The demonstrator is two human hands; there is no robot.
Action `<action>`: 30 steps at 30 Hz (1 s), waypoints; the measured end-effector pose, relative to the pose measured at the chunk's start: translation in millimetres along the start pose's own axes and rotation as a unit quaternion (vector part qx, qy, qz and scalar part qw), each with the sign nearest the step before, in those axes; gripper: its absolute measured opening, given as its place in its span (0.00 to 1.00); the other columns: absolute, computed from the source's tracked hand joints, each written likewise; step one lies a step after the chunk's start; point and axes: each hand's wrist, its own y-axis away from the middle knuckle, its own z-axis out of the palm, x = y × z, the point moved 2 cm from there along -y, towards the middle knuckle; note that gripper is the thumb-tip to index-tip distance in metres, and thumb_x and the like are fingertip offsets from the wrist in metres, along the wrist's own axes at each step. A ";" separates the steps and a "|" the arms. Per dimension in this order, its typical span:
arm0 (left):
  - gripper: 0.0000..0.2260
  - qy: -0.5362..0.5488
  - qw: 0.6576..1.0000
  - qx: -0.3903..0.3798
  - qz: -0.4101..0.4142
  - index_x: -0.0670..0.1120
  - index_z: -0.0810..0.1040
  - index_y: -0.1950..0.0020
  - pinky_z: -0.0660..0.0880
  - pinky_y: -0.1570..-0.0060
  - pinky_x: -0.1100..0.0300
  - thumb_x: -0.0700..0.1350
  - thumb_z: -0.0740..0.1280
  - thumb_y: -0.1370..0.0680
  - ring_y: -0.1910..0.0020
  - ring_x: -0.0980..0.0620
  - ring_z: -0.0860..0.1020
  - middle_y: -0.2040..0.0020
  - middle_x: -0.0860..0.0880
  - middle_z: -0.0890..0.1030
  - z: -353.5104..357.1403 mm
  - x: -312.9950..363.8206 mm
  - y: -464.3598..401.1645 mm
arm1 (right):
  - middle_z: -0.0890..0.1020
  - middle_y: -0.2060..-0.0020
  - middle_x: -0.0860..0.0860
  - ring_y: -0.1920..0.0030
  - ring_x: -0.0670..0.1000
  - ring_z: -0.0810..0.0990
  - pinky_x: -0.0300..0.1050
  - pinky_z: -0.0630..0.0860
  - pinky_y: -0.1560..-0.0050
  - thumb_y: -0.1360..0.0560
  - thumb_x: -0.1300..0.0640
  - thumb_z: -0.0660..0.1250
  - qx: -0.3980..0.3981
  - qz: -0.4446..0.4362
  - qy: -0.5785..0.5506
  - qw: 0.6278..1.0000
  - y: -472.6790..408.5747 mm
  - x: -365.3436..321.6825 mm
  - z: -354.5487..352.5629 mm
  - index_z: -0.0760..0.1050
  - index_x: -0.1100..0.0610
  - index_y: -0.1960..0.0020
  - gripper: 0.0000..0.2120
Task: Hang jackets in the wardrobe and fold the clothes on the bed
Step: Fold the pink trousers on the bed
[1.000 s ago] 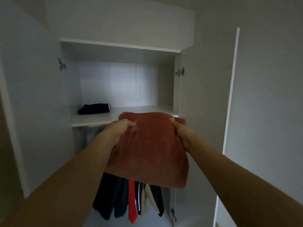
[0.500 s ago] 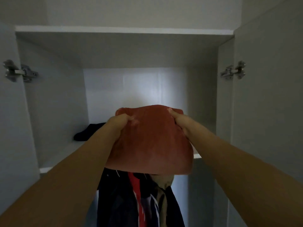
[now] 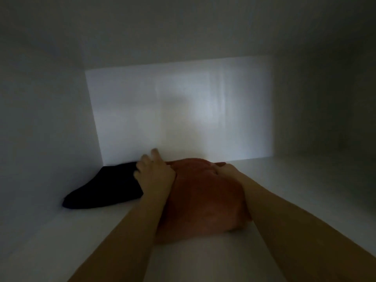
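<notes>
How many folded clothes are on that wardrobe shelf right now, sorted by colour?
Rust-red folded garment: 1, under both hands, left hand and right hand
Dark, near-black folded garment: 1, beside it by the left wall
Total: 2 on the shelf

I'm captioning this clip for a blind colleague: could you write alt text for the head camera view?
Two bare arms reach into a dim white wardrobe shelf, setting down a folded red garment. The left hand rests at its left edge with fingers loosely spread, the right hand on its far right corner. A dark folded garment lies to the left, by the back corner.
</notes>
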 end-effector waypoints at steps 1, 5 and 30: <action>0.22 -0.065 0.996 0.017 0.064 0.45 0.66 0.30 0.66 0.38 0.45 0.46 0.62 0.23 0.35 0.38 0.67 0.31 0.39 0.67 12.5 2.8 -15.0 | 0.82 0.46 0.58 0.50 0.54 0.78 0.41 0.69 0.53 0.18 0.46 0.56 0.006 -0.002 0.019 1.000 -16.1 1.7 5.1 0.79 0.58 0.43 0.19; 0.13 -0.140 0.974 -0.097 0.147 0.41 0.72 0.38 0.70 0.43 0.51 0.40 0.54 0.18 0.39 0.41 0.73 0.37 0.41 0.74 59.8 12.1 -73.2 | 0.82 0.50 0.59 0.53 0.56 0.79 0.43 0.70 0.55 0.19 0.46 0.58 0.033 0.023 0.022 0.999 -81.5 16.6 18.8 0.81 0.59 0.47 0.19; 0.13 -0.101 0.988 -0.081 0.089 0.40 0.76 0.39 0.73 0.44 0.51 0.40 0.56 0.19 0.40 0.41 0.77 0.39 0.40 0.78 80.7 27.8 -146.0 | 0.75 0.56 0.56 0.58 0.54 0.75 0.46 0.72 0.58 0.19 0.46 0.59 0.110 0.050 -0.067 0.990 -117.0 -2.1 -32.8 0.71 0.64 0.46 0.20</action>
